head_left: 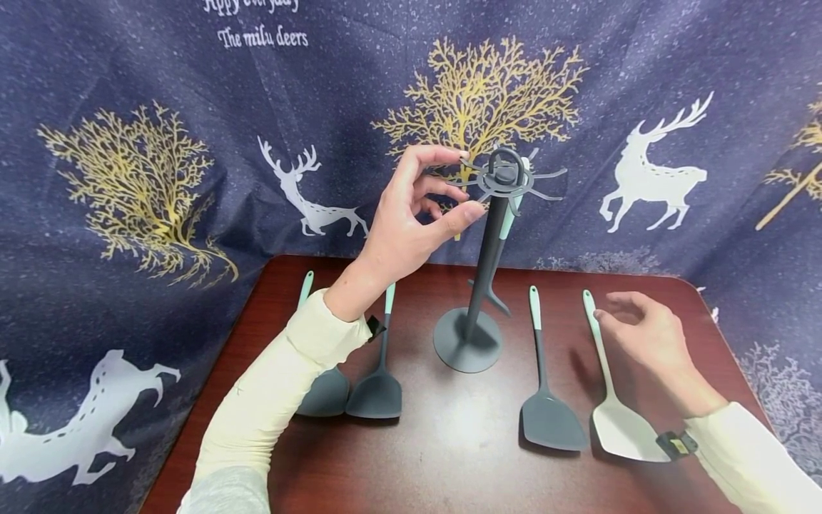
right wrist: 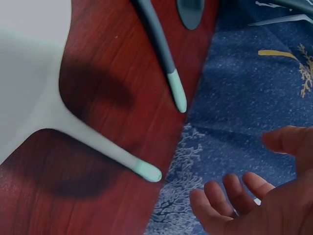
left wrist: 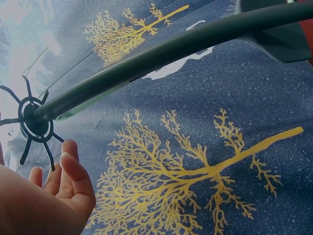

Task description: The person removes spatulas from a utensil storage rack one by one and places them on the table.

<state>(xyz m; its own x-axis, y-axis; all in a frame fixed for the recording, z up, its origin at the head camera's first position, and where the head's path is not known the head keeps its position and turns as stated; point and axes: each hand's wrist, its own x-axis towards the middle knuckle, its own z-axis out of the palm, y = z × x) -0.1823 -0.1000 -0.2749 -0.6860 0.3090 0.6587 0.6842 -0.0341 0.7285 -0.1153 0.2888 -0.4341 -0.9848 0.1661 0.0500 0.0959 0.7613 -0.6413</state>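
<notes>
A dark grey utensil stand (head_left: 483,278) with a ring of hooks (head_left: 506,178) on top rises from a round base. My left hand (head_left: 417,207) is beside the left hooks, fingers and thumb apart and bent; in the left wrist view its fingertips (left wrist: 71,147) are at the hook ends. Contact is hard to tell. A utensil with a mint handle (head_left: 509,218) hangs behind the pole, its head mostly edge-on. My right hand (head_left: 651,335) hovers near the handle of a whitish turner (head_left: 626,428); in the right wrist view its loosely bent fingers are apart from that handle (right wrist: 146,170).
A grey turner with a mint handle (head_left: 551,421) lies left of the whitish one. Two more grey-headed utensils lie left of the stand, one a turner (head_left: 375,396), the other (head_left: 324,395) partly behind my left sleeve. A patterned cloth (head_left: 546,43) hangs behind the brown table (head_left: 449,442).
</notes>
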